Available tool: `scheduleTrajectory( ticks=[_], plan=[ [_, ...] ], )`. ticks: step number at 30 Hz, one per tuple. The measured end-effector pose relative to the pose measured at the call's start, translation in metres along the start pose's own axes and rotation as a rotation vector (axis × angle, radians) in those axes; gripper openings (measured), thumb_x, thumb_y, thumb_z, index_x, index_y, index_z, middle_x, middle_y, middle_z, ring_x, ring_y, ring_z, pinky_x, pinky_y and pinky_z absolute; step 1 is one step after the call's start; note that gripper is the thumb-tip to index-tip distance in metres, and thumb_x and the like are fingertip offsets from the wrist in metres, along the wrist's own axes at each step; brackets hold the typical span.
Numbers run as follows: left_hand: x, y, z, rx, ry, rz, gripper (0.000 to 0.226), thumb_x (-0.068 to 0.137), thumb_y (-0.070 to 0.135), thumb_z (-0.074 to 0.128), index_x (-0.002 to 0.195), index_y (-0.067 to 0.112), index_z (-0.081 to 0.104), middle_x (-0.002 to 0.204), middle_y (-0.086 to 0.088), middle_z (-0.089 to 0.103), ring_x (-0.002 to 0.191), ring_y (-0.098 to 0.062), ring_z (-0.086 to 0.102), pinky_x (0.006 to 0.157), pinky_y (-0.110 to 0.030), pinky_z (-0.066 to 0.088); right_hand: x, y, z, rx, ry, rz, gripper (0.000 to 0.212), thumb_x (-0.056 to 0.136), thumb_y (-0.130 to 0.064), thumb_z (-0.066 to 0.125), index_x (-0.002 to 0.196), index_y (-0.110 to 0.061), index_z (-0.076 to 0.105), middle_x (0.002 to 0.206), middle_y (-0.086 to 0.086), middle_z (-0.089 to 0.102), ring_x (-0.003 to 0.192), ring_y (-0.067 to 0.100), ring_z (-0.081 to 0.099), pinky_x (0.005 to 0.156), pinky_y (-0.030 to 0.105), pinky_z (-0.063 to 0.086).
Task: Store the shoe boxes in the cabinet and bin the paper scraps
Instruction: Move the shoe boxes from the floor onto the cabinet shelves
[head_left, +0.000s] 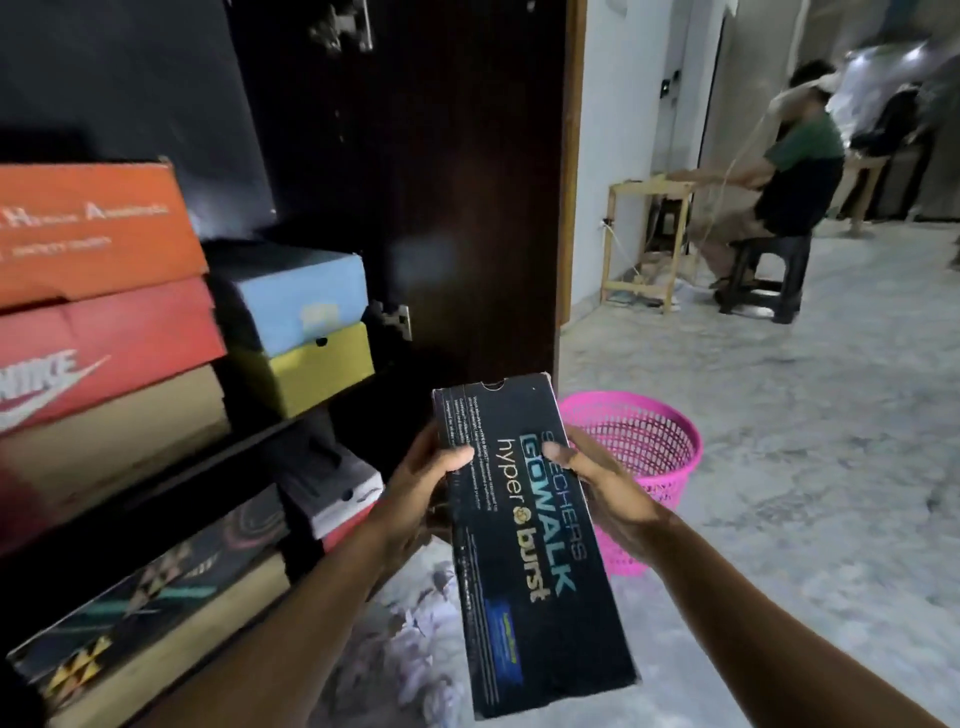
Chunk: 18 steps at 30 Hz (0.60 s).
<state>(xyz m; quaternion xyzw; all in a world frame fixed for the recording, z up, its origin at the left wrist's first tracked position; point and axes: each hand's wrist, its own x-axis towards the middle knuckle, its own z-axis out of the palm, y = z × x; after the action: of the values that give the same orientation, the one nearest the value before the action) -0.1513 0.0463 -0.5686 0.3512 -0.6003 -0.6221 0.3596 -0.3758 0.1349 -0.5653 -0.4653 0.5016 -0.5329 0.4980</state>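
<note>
1. Black shoe box (524, 545) with "GOwalk hyper burst" print, held lengthwise in front of the person, above the floor (805, 467), just right of the open cabinet (441, 182).
2. Left hand (423, 483) grips the box's left long side, thumb on the lid, fingers curled under; grip clamped on the box.
3. Right hand (602, 483) grips the right long side, thumb on the lid near the print; grip likewise clamped on the box.
4. Paper scraps (415, 639), crumpled and whitish, lie on the floor below the box, at the foot of the cabinet.
5. Pink mesh bin (654, 447) stands on the floor just right of the box, partly hidden behind it and the right hand.
6. Cabinet upper shelf: orange box (93, 228) on top of a red Nike box (104, 358), with a tan box (119, 431) under that; deeper in, a blue box (301, 296) on a yellow box (311, 369).
7. Cabinet lower shelf: a patterned dark box (156, 582) near the front; a dark-and-white box (337, 493) behind it, blurred.
8. Dark cabinet door (467, 156) stands open beyond the box.
9. Far right of the cabinet: a seated person (789, 176) on a dark stool (763, 275), beside a wooden frame (644, 239); all blurred.
</note>
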Motion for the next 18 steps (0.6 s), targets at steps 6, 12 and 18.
scheduleTrajectory(
  ticks=[6, 12, 18],
  plan=[
    [0.015, 0.081, -0.069, 0.068, 0.322, 0.138, 0.054, 0.066, 0.071, 0.078, 0.115, 0.057, 0.060, 0.120, 0.004, 0.075, 0.112, -0.032, 0.071, 0.092, -0.055, 0.059, 0.016, -0.016, 0.038, 0.154, -0.081, 0.004, 0.078, 0.081, -0.057, 0.074, 0.150, -0.033, 0.047, 0.149, 0.004, 0.059, 0.136, 0.031, 0.057, 0.106, 0.055, 0.049],
    [0.027, 0.144, -0.102, 0.029, 0.423, 0.166, 0.069, 0.063, 0.083, 0.072, 0.122, 0.050, 0.061, 0.127, 0.005, 0.072, 0.115, -0.026, 0.069, 0.101, -0.055, 0.053, 0.029, -0.046, 0.080, 0.181, -0.118, -0.072, 0.060, 0.059, -0.042, 0.081, 0.118, -0.037, 0.071, 0.121, 0.005, 0.074, 0.104, 0.024, 0.072, 0.101, 0.060, 0.052],
    [0.031, 0.180, -0.120, 0.156, 0.668, 0.333, 0.110, 0.050, 0.097, 0.060, 0.141, 0.036, 0.050, 0.147, 0.002, 0.051, 0.132, -0.024, 0.052, 0.112, -0.046, 0.044, 0.074, -0.111, 0.112, 0.201, -0.020, -0.094, 0.062, 0.067, -0.052, 0.074, 0.122, -0.026, 0.069, 0.118, 0.009, 0.075, 0.104, 0.024, 0.069, 0.098, 0.054, 0.054]
  ],
)
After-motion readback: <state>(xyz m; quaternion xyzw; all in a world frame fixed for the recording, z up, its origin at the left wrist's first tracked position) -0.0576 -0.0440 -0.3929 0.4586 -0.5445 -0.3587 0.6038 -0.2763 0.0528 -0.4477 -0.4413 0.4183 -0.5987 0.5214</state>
